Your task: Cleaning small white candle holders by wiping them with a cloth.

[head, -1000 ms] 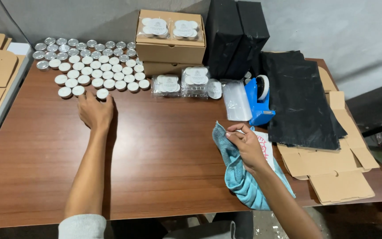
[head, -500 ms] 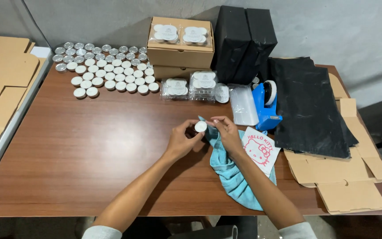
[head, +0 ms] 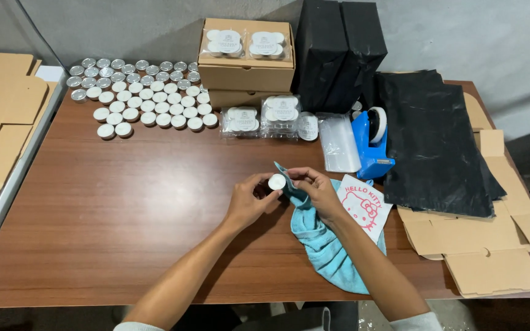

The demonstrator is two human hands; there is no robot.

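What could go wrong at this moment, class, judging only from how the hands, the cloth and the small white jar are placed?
The left hand pinches the small white jar in its fingertips above the table; it might slip and roll. The right hand holds a corner of the teal cloth, whose end hangs over the edge, so a tug could drag it off.
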